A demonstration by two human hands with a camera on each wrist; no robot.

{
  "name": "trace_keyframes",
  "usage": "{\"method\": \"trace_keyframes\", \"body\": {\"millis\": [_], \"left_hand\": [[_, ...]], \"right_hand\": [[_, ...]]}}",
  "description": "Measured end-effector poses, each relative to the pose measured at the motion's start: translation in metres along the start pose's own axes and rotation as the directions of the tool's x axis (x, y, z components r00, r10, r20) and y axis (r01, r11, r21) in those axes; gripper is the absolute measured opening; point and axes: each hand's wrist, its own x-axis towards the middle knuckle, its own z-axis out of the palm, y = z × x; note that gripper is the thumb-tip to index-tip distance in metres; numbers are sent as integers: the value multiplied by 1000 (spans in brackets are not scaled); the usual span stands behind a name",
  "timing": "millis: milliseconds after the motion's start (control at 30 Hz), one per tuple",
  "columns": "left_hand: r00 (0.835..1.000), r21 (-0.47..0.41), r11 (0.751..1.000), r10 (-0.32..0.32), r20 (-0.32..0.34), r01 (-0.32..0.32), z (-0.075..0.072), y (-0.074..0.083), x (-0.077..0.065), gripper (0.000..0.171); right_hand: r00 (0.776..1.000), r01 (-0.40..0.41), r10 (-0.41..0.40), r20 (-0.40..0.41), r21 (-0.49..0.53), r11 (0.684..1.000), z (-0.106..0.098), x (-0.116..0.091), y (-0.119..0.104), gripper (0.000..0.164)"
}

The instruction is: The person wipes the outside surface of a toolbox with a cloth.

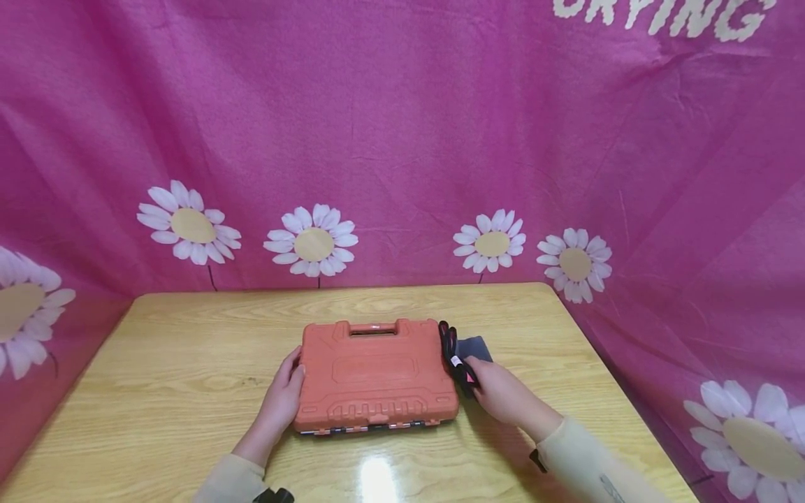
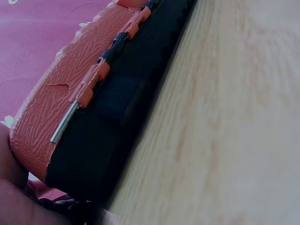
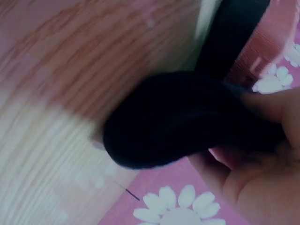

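Note:
An orange hard-plastic tool case (image 1: 377, 370) with a moulded handle lies flat on the table; its black lower half (image 2: 117, 98) shows from the left wrist. My left hand (image 1: 283, 398) rests along the case's left side, fingers fairly straight against it. To the right of the case, my right hand (image 1: 503, 395) grips a dark, soft-looking flat thing (image 3: 187, 122) between thumb and fingers; its grey part (image 1: 476, 347) sticks out beyond the hand. A bundled black cord (image 1: 449, 342) with a white band lies between the case and the right fingers, overlapping the case's right edge.
The wooden table (image 1: 189, 363) reaches back to a magenta cloth (image 1: 377, 140) printed with white daisies, which hangs behind and on both sides. A bright light reflection shows on the table's near part.

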Motion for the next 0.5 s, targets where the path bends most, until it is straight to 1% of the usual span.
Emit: {"method": "trace_keyframes", "body": {"millis": [133,200,367,500], "left_hand": [[1000,1,1000,-4,3,4,1,1,-1,55],[1000,1,1000,-7,5,7,1,1,-1,56],[1000,2,1000,-8,2,8,1,1,-1,56],[1000,0,1000,7,-7,-7,1,0,0,55]], "right_hand": [[998,64,-64,9,-3,998,-4,-7,1,22],[997,78,-79,20,6,997,-6,-10,1,22],[996,80,-81,43,20,997,-8,-17,1,24],[997,67,-69,48,36,997,-9,-21,0,26]]}}
